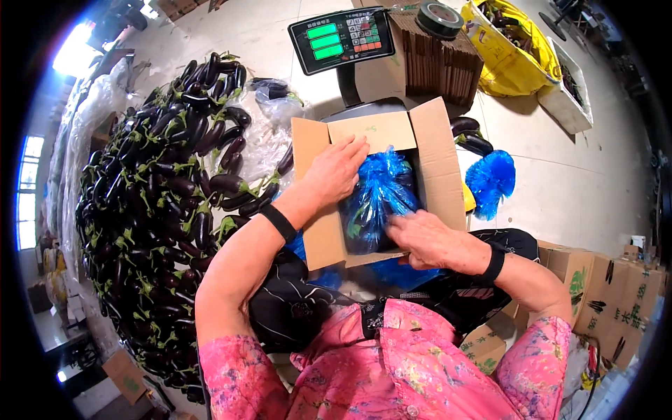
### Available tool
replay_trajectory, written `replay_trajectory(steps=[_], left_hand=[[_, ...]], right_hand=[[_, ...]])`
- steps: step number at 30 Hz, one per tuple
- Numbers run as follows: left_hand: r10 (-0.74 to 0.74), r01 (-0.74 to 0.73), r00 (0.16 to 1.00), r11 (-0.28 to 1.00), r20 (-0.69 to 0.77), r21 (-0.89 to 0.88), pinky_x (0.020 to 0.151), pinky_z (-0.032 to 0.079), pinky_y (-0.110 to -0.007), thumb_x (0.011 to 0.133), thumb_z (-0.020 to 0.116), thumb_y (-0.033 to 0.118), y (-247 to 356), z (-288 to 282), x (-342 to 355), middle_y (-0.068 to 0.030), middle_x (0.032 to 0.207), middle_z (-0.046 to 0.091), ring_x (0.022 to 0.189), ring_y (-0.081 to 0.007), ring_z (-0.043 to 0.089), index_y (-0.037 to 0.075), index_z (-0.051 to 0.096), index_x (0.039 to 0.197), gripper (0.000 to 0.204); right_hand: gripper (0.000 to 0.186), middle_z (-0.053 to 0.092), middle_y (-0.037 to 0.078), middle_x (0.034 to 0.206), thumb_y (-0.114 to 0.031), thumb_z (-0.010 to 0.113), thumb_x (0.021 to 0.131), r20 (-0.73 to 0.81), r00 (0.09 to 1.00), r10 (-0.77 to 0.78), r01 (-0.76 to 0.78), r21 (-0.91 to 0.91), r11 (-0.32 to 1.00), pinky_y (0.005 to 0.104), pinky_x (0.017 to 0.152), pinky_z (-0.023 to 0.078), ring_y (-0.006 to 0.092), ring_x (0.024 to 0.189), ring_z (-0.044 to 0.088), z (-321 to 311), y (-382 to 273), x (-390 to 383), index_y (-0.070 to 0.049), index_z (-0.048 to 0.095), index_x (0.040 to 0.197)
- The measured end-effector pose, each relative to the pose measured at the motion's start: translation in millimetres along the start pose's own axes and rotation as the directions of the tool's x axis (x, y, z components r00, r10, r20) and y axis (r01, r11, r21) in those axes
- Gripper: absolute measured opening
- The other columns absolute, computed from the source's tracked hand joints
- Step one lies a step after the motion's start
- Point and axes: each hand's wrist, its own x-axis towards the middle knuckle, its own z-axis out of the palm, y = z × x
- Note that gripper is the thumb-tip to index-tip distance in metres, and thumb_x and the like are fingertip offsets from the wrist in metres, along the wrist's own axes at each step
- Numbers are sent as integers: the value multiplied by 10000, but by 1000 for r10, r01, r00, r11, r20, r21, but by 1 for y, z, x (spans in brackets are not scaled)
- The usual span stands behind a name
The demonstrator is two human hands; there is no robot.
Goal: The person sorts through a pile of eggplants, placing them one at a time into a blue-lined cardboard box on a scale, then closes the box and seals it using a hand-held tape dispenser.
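An open cardboard box point(325, 241) stands in front of me with its flaps spread. Inside it is a gathered, crinkled blue plastic bag point(389, 183), with dark eggplants point(367, 239) showing through the film. My left hand point(337, 170) rests flat across the box's far left corner, its fingers stretched onto the far flap point(381, 131). At the near right corner my right hand point(428, 239) is bent round the near edge of the box, beside the bag; some of its fingertips are hidden.
A large heap of eggplants point(161, 189) covers the floor on the left. Behind the box stands a scale with a lit display point(341, 40). Flattened cartons point(437, 66) carry a tape roll point(439, 19). A yellow sack point(504, 59) and another blue bag point(491, 183) lie right.
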Motion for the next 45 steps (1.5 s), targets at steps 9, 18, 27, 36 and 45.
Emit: replay_trajectory(steps=[9,18,27,36,45], left_hand=[[-7,19,994,994,111,-105,1096,291,-429,842,581,417,-4,-5,1,-241,1392,387,1316,-401,339,-47,396,1328,697],[-63,48,991,991,117,122,1100,222,-488,537,682,726,17,9,-11,-280,1476,203,1382,-440,177,-78,216,1410,1275],[-72,58,985,994,154,95,1103,216,-493,537,717,684,17,8,-10,-274,1481,193,1388,-436,154,-80,212,1409,1266],[-79,68,987,994,142,82,1103,210,-493,531,766,617,18,10,-8,-266,1473,219,1382,-434,170,-61,255,1400,1215],[-387,474,799,876,-460,87,1068,283,-479,736,706,315,-40,-18,-19,-277,1404,340,1285,-416,339,-15,406,1320,735]], right_hand=[[1069,371,168,1403,-369,862,484,-349,937,-15,-72,-235,969,406,936,409,317,1242,419,-13,34,38,-33,365,1369],[789,438,179,1323,-333,793,622,-257,959,123,-178,-204,963,414,890,438,322,1160,475,4,36,33,-19,471,1270],[746,338,227,1446,-546,433,925,-6,775,632,-152,969,196,367,1071,291,354,1332,323,-3,85,-15,40,351,1378],[1023,174,252,1496,-667,585,750,-634,716,293,-301,98,948,544,1042,224,429,1377,158,67,24,31,-14,223,1450],[1090,245,210,1481,-696,670,608,-504,843,187,-211,10,977,555,965,320,450,1368,168,68,13,-3,-42,323,1409]])
